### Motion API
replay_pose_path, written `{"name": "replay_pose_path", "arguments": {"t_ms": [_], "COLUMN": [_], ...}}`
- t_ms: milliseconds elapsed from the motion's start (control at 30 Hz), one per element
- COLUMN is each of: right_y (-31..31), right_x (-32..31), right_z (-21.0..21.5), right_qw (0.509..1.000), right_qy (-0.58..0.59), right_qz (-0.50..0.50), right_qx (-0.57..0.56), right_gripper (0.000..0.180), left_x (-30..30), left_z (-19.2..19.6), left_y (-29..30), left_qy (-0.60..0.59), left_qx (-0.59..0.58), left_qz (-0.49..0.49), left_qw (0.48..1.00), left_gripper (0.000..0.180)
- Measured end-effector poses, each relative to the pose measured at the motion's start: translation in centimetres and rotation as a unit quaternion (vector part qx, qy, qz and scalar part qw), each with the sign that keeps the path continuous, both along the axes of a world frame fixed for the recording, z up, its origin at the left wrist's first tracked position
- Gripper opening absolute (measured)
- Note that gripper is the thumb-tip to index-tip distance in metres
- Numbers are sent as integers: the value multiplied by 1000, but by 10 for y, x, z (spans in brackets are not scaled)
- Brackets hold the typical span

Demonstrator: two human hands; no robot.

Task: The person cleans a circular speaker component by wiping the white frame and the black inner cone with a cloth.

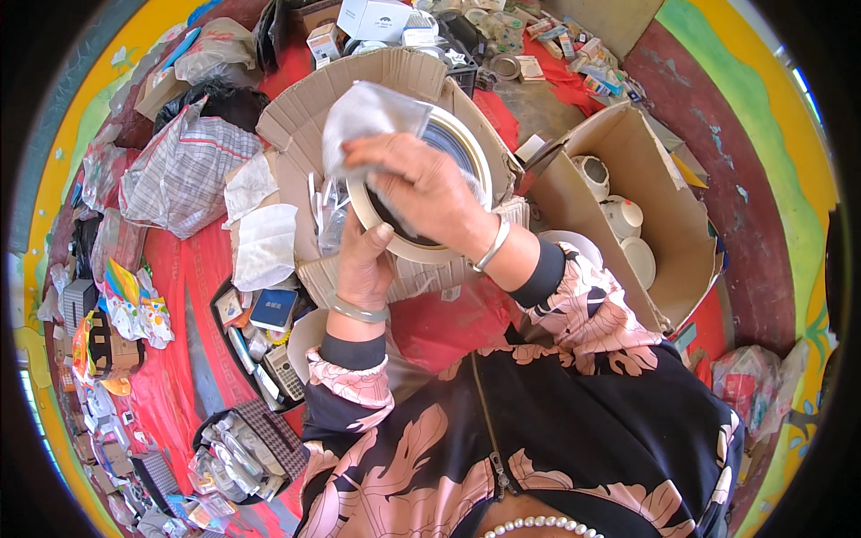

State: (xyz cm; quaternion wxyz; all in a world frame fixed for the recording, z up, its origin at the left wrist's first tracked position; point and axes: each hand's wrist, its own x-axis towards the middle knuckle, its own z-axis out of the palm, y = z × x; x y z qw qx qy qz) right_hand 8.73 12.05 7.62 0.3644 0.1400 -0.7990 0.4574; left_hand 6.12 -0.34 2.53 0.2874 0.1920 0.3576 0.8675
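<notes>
My left hand grips the near left edge of a round, dish-like thing, its thumb up on the pale rim. Inside that rim the surface is dark, with a bluish-grey band; its exact kind does not show. Laid across it is my right hand, fingers smeared by motion, holding a thin white cloth against its far left side. Below both hands stands an open cardboard box with thin white sticks and clear plastic inside. White sheets hang over its left side.
Another open cardboard box at the right holds white crockery. Checked bag and plastic bags crowd the left. Nearer lie bins of small goods, one with a calculator. Boxes and loose packets sit at the far side.
</notes>
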Motion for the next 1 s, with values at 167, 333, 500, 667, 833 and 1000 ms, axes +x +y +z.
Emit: {"name": "replay_pose_path", "arguments": {"t_ms": [167,333,500,667,833,1000], "right_y": [10,22,66,103,90,31], "right_x": [-2,-18,-21,-7,-11,-5], "right_z": [7,-5,-15,-2,-11,-4], "right_qw": [992,979,957,935,968,987], "right_qy": [45,103,55,-19,-56,-66], "right_qz": [74,-101,-244,-316,-193,-69], "right_qx": [89,146,146,-158,-149,-132], "right_gripper": [25,26,25,24,25,20], "left_x": [-3,2,1,-9,-5,0], "left_z": [0,1,-1,-17,-9,-11], "left_y": [-5,-2,1,-7,-5,1], "left_qy": [-1,6,-9,-58,-2,23], "left_qx": [5,-17,3,-12,-11,-22], "left_qz": [-13,20,21,33,6,-12], "left_qw": [1000,1000,1000,998,1000,999], "left_gripper": [83,76,71,71,77,86]}}
